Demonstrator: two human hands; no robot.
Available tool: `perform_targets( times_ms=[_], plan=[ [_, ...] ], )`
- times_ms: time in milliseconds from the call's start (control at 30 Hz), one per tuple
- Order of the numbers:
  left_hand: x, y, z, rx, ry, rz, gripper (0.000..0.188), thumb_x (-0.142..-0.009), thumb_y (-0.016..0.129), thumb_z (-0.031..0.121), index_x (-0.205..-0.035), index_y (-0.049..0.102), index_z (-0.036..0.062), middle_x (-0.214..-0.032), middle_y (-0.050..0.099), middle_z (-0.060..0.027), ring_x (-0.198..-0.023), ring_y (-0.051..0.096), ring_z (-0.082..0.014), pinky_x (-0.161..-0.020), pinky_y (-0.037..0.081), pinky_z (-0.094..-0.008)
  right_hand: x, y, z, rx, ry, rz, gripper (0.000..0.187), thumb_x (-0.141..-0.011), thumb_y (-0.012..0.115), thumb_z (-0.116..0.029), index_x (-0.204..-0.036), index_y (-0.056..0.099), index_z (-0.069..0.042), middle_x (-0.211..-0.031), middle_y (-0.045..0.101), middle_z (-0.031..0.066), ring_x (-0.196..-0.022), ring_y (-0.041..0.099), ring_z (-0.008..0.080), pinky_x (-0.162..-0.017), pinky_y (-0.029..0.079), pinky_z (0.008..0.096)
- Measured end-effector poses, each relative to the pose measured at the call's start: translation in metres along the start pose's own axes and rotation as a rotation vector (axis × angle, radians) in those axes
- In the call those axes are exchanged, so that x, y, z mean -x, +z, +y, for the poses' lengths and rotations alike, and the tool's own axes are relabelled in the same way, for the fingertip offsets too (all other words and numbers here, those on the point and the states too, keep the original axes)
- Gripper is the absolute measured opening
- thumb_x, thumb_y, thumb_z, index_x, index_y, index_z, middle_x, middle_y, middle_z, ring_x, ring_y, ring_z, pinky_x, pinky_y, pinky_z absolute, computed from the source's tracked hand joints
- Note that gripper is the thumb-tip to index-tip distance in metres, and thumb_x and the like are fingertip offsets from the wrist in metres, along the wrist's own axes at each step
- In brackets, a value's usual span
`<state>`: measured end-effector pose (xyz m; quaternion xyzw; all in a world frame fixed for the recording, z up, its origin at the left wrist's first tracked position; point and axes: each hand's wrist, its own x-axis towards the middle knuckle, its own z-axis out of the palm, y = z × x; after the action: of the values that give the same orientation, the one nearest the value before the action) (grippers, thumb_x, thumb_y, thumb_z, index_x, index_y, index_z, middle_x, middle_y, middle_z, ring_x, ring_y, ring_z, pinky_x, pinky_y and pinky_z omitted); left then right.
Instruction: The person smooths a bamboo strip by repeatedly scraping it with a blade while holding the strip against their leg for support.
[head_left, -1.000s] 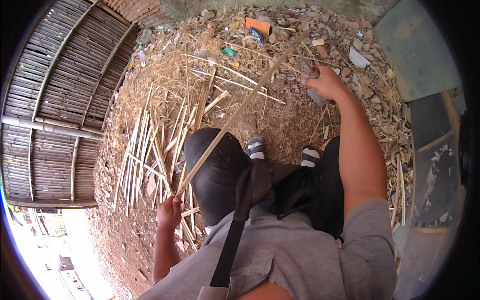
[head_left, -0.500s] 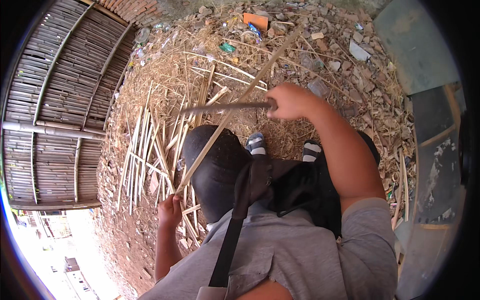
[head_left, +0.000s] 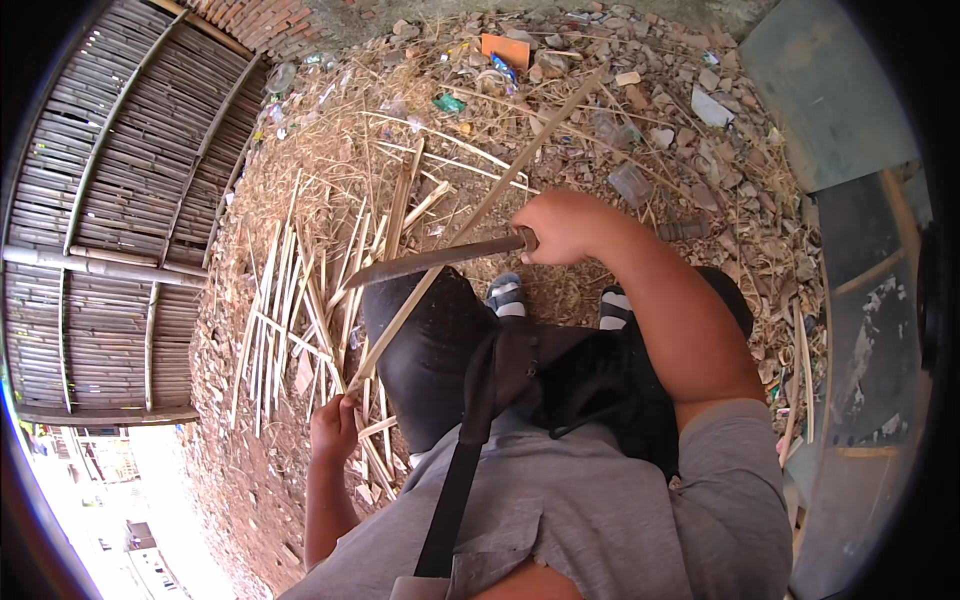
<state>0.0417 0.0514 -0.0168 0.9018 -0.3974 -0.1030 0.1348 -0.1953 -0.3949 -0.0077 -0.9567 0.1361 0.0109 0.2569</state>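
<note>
My left hand [head_left: 334, 428] is closed around the near end of a long, thin bamboo strip [head_left: 540, 139]. The strip slants away to the far right, passing over my dark-trousered left knee [head_left: 425, 350]. In my right hand [head_left: 568, 228] is the handle of a machete [head_left: 400, 267]. Its dark blade points left and crosses the strip just beyond the knee. Whether blade and strip touch, I cannot tell.
Split bamboo strips [head_left: 268, 330] lie on the ground to the left. A woven bamboo wall [head_left: 110, 180] stands beyond them. Rubble and litter, including an orange piece [head_left: 506, 50], cover the far ground. Grey panels [head_left: 825, 100] rise at the right.
The machete has come down nearer my knee, its tip swinging toward me, and more of the blade's flat side shows. My left hand keeps its grip on the strip, almost unmoved.
</note>
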Motion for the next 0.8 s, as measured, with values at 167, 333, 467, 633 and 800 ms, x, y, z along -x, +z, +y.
perform_targets(
  times_ms=[167, 333, 467, 633, 800],
  plan=[
    [0.002, 0.004, 0.003, 0.024, -0.047, -0.021, 0.045, -0.106, 0.045, 0.038, -0.094, 0.073, 0.0051, -0.069, 0.066, -0.0178, -0.068, 0.069, -0.0358, -0.063, 0.052, -0.044, 0.008, -0.02, 0.038, -0.135, 0.226, 0.012, 0.034, -0.08, 0.079, -0.033, -0.098, 0.07, -0.006, -0.093, 0.072, 0.014, -0.09, 0.07, 0.0318, -0.079, 0.054, 0.0444],
    [-0.002, 0.0, 0.006, 0.023, -0.043, -0.023, 0.047, -0.106, 0.044, 0.042, -0.102, 0.074, 0.0062, -0.07, 0.068, -0.0168, -0.069, 0.07, -0.0352, -0.065, 0.053, -0.0432, 0.019, -0.03, 0.059, -0.409, 0.629, 0.47, 0.037, -0.084, 0.079, -0.034, -0.1, 0.069, -0.003, -0.083, 0.068, 0.0134, -0.08, 0.068, 0.0281, -0.075, 0.051, 0.0422],
    [-0.001, -0.002, 0.003, -0.028, -0.103, -0.072, 0.043, -0.107, 0.046, 0.039, -0.103, 0.075, 0.0066, -0.076, 0.071, -0.0154, -0.074, 0.071, -0.0353, -0.067, 0.054, -0.0428, 0.017, -0.032, 0.028, -0.254, 0.478, 0.201, 0.032, -0.085, 0.075, -0.032, -0.101, 0.071, -0.006, -0.092, 0.071, 0.0156, -0.089, 0.07, 0.0318, -0.079, 0.054, 0.0446],
    [0.0, -0.005, 0.004, 0.004, -0.033, -0.034, 0.041, -0.107, 0.046, 0.035, -0.104, 0.074, 0.0058, -0.079, 0.072, -0.0155, -0.073, 0.071, -0.0359, -0.067, 0.054, -0.0425, 0.001, -0.002, -0.005, -0.02, 0.101, 0.096, 0.03, -0.081, 0.079, -0.034, -0.088, 0.068, -0.007, -0.081, 0.068, 0.0165, -0.083, 0.069, 0.037, -0.073, 0.053, 0.0483],
    [0.0, -0.002, 0.006, -0.023, -0.047, -0.034, 0.041, -0.107, 0.046, 0.035, -0.103, 0.074, 0.005, -0.072, 0.068, -0.0179, -0.068, 0.069, -0.0378, -0.064, 0.052, -0.0448, 0.005, -0.015, 0.037, -0.093, 0.207, 0.164, 0.033, -0.084, 0.078, -0.036, -0.09, 0.067, -0.005, -0.08, 0.068, 0.0149, -0.078, 0.069, 0.0324, -0.072, 0.052, 0.0467]
  ],
)
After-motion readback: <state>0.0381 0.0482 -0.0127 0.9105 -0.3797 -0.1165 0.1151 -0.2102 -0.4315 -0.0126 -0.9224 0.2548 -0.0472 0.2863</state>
